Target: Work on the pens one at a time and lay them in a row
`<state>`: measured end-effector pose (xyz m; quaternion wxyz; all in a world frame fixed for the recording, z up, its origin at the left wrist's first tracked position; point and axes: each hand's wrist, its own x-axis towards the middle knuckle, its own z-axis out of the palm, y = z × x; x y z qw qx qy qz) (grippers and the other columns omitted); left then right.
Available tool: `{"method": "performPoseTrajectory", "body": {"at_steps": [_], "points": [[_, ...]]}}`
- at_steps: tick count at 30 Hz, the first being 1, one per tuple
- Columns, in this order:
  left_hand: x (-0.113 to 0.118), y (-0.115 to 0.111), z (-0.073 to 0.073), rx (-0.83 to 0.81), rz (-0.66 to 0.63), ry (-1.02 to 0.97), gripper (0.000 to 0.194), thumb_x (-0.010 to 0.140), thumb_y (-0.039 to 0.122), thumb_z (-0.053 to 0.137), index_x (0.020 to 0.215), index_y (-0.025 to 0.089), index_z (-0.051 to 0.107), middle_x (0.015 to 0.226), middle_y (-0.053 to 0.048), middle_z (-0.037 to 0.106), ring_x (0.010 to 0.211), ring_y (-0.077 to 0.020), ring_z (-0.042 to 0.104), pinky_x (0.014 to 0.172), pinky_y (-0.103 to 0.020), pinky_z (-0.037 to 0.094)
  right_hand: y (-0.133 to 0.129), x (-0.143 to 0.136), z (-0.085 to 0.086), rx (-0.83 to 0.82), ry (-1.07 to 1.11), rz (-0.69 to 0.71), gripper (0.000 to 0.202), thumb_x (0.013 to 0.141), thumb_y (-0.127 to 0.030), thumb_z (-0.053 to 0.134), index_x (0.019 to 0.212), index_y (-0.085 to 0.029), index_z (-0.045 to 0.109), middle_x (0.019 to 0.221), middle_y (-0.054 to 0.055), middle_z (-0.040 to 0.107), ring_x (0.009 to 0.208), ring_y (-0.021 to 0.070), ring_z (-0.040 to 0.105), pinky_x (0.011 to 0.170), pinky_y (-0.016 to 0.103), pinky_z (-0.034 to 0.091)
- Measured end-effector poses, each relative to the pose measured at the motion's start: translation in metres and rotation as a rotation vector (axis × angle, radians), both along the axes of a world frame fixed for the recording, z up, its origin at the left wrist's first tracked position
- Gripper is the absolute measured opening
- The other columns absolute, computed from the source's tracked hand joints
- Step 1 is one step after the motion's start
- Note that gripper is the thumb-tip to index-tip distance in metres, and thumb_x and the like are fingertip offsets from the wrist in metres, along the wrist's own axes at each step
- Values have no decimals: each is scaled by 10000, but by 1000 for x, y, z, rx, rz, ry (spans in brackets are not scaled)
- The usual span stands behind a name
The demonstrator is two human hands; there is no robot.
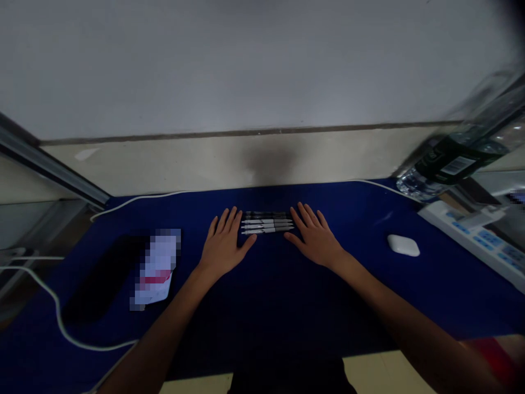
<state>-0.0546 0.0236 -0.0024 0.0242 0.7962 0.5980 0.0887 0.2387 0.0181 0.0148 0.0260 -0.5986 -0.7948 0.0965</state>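
Two hands are laid flat on the blue tabletop [262, 306], fingers spread, nothing grasped by either. By the left hand [223, 243], the phone [158, 268] is seen farther left. Dark and white pens [267, 223] are lined up between the hands. Beyond the right hand [315, 235], a white case [403, 245] is placed.

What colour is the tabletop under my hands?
The tabletop is dark blue, seen best in the head view.
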Motion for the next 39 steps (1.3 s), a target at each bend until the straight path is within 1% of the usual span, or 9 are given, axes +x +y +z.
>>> {"method": "performPoseTrajectory", "body": {"at_steps": [3,8,13,19,23,26,31,34,39], "points": [[0,0,1,-8,5,3,958,1110,837,248,1786,174,383,1856,-127,330,1747,-365,265,1428,-614,231,0,0,0,1,-9,-6,912,1161,-741,281,1832,-125,243,1893,166,132,1775,363,122,1428,609,165],[1,0,2,-29,21,21,1008,1100,857,200,1777,137,396,1861,-137,307,1755,-347,239,1438,-587,213,-2,0,-3,25,7,-1,913,1158,-745,245,1831,-128,262,1890,172,178,1772,382,149,1418,636,194],[2,0,3,-19,14,24,978,1108,839,222,1775,148,406,1858,-137,311,1753,-353,245,1433,-604,222,-3,-5,-7,49,-4,-26,925,1160,-736,224,1826,-97,268,1881,198,208,1770,393,158,1417,644,188],[2,0,3,-26,17,29,958,1113,828,252,1775,153,403,1864,-125,305,1751,-362,248,1435,-594,220,-6,-14,-10,72,-35,-66,929,1164,-721,222,1815,-61,282,1880,203,198,1768,398,173,1417,649,178],[2,0,1,-9,11,14,971,1114,823,248,1763,122,419,1853,-151,321,1749,-366,256,1430,-616,221,-7,-18,-13,100,-31,-85,917,1165,-708,257,1811,-57,299,1872,216,234,1761,420,194,1411,669,187],[1,0,0,-7,8,-13,978,1108,830,243,1761,126,428,1850,-154,328,1747,-369,259,1429,-622,215,-7,-19,-15,120,-16,-85,920,1165,-710,251,1807,-54,309,1867,223,249,1758,421,210,1406,676,199],[1,1,-1,-18,8,-74,995,1091,846,283,1763,127,432,1850,-156,324,1750,-375,246,1437,-616,187,-7,-19,-17,118,8,-85,958,1158,-729,219,1800,-23,306,1865,228,225,1758,426,204,1403,693,203],[0,1,-2,-15,1,-129,985,1084,843,329,1756,133,446,1849,-158,326,1746,-398,249,1431,-648,179,-7,-19,-19,132,41,-88,957,1153,-739,221,1807,-45,304,1864,224,231,1756,430,202,1403,705,185],[-1,2,-5,1,-13,-226,944,1068,840,403,1746,188,475,1843,-144,352,1738,-420,264,1426,-669,154,-6,-17,-21,127,115,-87,980,1135,-774,251,1817,-71,294,1864,225,244,1755,439,195,1406,714,164]]}}
